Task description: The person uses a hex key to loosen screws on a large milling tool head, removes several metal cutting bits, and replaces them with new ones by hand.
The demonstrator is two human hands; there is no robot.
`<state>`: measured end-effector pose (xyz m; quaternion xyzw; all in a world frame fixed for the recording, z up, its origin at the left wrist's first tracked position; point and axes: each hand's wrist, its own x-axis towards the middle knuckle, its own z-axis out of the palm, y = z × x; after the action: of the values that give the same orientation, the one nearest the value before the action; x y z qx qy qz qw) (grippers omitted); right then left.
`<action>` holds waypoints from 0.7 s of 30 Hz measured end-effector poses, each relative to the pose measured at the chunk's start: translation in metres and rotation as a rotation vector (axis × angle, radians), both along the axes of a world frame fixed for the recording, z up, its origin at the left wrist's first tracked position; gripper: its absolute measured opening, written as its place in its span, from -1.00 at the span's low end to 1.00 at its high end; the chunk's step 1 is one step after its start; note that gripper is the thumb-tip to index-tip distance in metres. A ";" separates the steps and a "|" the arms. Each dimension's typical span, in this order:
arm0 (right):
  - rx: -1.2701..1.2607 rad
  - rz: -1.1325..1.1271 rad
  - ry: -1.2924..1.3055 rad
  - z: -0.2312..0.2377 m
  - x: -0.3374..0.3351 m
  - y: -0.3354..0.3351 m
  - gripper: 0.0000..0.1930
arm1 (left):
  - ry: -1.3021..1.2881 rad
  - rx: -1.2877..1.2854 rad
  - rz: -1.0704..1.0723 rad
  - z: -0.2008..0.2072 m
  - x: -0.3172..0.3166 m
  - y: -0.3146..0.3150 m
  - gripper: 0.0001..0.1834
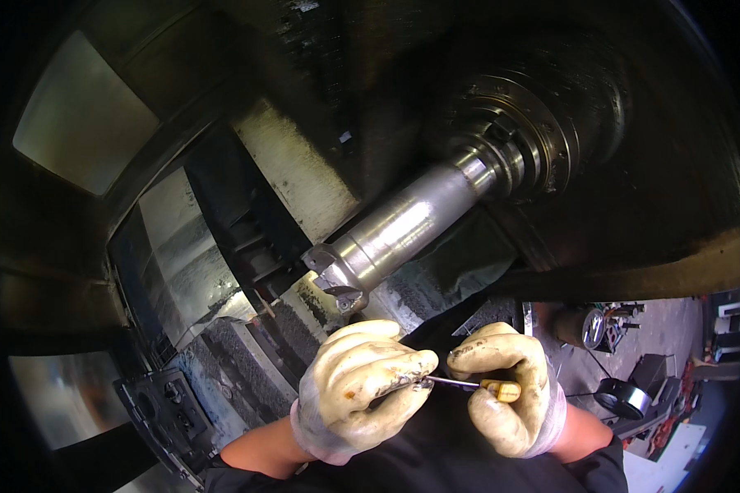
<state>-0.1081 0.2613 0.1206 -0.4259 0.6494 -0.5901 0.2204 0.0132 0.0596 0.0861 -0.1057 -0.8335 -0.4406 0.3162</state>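
Note:
Both hands wear stained cream work gloves with grey-white cuffs and meet below the tool's end. My right hand (510, 386) is closed on a small screwdriver with a yellow handle (506, 391). Its thin metal shaft (452, 382) points left to the fingertips of my left hand (366, 382). There, thumb and forefinger pinch together at the shaft's tip; a tiny metallic bit shows between them, too small to name. Just beyond the hands is the notched end of a milling cutter (337, 279), with a screw in one pocket. Neither hand touches it.
The cutter's thick, shiny arbor (419, 214) slants up right into a round spindle (518, 140). Chip-covered metal ledges (247, 361) lie at left, by a dark control-like panel (168, 419). At lower right are a black cylinder (625, 398) and assorted workshop items beyond the machine's edge.

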 end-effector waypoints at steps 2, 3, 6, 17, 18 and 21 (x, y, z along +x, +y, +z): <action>0.062 0.020 -0.005 0.000 -0.002 0.003 -0.62 | 0.000 -0.010 0.010 -0.010 0.003 -0.001 -0.66; 0.098 0.010 0.002 -0.002 -0.002 0.004 -0.65 | 0.011 -0.018 0.012 -0.012 0.003 -0.002 -0.66; 0.390 0.021 -0.042 0.021 0.001 -0.006 -0.68 | 0.003 -0.062 0.040 -0.012 0.008 -0.006 -0.67; 0.442 -0.050 -0.872 0.037 0.003 -0.026 -0.63 | -0.059 0.024 0.134 -0.001 0.025 -0.007 -0.61; 0.434 -0.067 -0.895 0.038 0.003 -0.028 -0.65 | -0.069 0.047 0.129 0.000 0.026 -0.007 -0.59; 0.386 -0.122 -0.923 0.027 0.007 -0.025 -0.70 | -0.035 -0.018 0.077 0.002 0.026 -0.009 -0.56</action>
<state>-0.1006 0.2364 0.1480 -0.0334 0.6052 -0.5980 0.5244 0.0388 0.0502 0.0884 -0.0686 -0.8464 -0.4221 0.3175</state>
